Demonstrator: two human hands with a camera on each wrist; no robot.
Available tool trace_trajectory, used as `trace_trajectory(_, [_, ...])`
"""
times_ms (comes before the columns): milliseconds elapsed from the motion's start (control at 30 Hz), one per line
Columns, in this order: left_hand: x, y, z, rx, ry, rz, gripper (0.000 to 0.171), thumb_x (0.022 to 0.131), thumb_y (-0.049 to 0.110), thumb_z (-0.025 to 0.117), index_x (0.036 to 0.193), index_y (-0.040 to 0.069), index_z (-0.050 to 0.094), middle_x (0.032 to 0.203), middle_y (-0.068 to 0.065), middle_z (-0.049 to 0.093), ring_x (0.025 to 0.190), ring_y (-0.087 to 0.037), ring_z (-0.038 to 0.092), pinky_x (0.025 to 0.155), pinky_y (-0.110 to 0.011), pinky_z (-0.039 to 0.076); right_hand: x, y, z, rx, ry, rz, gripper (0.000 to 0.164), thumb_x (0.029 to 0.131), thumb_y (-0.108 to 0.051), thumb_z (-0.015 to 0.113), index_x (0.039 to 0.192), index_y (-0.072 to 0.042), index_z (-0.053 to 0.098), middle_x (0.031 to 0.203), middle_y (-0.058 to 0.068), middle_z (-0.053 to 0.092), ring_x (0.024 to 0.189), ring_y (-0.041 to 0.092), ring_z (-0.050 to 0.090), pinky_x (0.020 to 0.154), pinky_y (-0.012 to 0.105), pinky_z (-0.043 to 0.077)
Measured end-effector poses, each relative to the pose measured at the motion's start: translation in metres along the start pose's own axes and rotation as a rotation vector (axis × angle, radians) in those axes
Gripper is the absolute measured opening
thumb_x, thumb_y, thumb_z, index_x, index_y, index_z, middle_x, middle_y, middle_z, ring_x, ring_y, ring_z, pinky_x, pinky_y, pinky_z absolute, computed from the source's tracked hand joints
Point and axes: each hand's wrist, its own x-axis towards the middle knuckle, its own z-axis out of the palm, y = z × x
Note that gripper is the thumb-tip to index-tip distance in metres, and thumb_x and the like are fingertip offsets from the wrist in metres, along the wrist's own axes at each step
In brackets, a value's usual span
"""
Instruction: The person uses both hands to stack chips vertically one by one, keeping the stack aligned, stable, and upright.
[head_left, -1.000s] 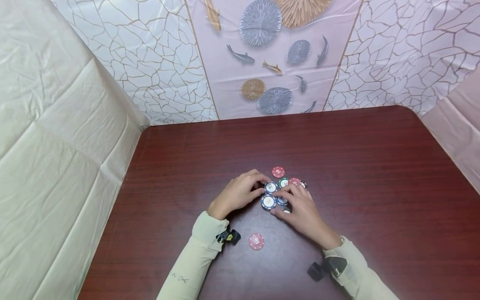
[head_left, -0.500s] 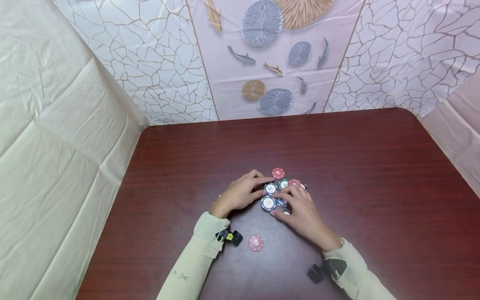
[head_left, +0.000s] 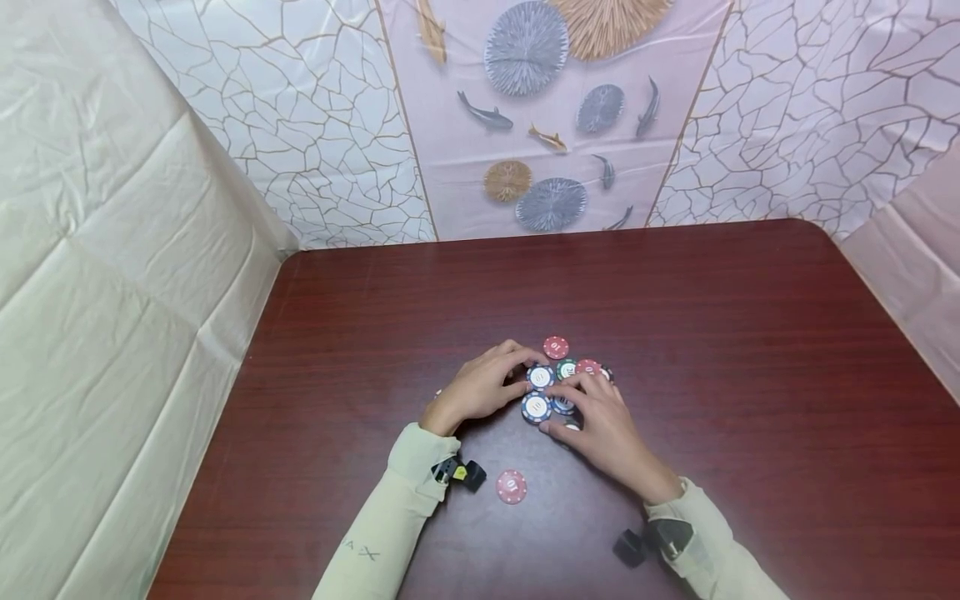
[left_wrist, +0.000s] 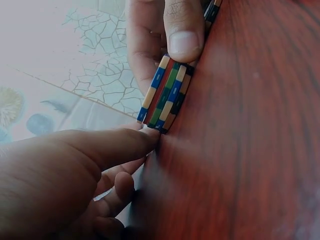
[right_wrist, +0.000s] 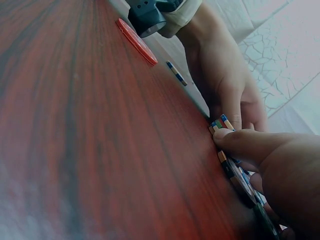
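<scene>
Two blue-and-white poker chip stacks stand side by side in the head view. At the far stack, my left hand curls its index finger and thumb round the rim. My right hand holds the near stack between thumb and index finger. Seen from the left wrist, that stack has blue, red, green and dark layers, with the right thumb against its edge. Another blue chip lies under the right fingers. The left wrist view hides the far stack's grip.
Beyond the hands lie a red chip, a green chip and another red chip. A separate red chip lies nearer on the dark red table. Patterned cloth hangs behind the table.
My left index finger straightened across the far stack, then bent back to its rim. A chip's edge came into sight left of my left wrist. The right hand stayed nearly still.
</scene>
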Motion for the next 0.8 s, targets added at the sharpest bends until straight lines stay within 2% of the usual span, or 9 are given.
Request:
trace_trajectory(133, [0.0003,-0.0006,0.0005,-0.012,0.013,0.017,0.037,0.104,0.025,0.069,0.139,0.035,0.063,0.137,0.008,0.061,0.119,-0.012,0.057,0.097,-0.045,0.050,0.0000,0.0008,-0.0004,-0.004,0.004,-0.006,0.045,0.084,-0.029,0.090,0.124,-0.015,0.076,0.121,0.007,0.065,0.118,0.029,0.054,0.101,0.055,0.037])
trace_trajectory(267, [0.0017,-0.0005,0.0007,-0.017,0.022,0.036,0.036,0.104,0.023,0.070,0.138,0.033,0.063,0.131,0.009,0.062,0.109,-0.011,0.057,0.093,-0.041,0.050,0.0000,0.0022,-0.0008,-0.004,0.007,-0.005,0.044,0.084,-0.029,0.090,0.124,-0.015,0.076,0.121,0.007,0.065,0.119,0.030,0.054,0.101,0.055,0.037])
trace_trajectory(500, [0.0000,-0.0013,-0.0018,-0.016,-0.004,0.050,0.044,0.103,0.024,0.070,0.146,0.029,0.062,0.131,0.006,0.063,0.109,-0.011,0.058,0.095,-0.038,0.050,0.0000,0.0028,-0.0010,0.006,0.004,0.000,0.044,0.084,-0.028,0.090,0.124,-0.015,0.076,0.122,0.007,0.065,0.123,0.033,0.054,0.105,0.059,0.036])
trace_trajectory(800, [-0.0027,-0.0038,-0.0048,-0.034,-0.012,0.043,0.046,0.100,0.023,0.075,0.145,0.026,0.064,0.115,0.004,0.063,0.097,-0.009,0.060,0.085,-0.031,0.051,-0.0005,0.0008,-0.0001,0.016,-0.003,0.004,0.043,0.085,-0.028,0.089,0.124,-0.015,0.076,0.122,0.007,0.065,0.130,0.039,0.052,0.109,0.064,0.033])
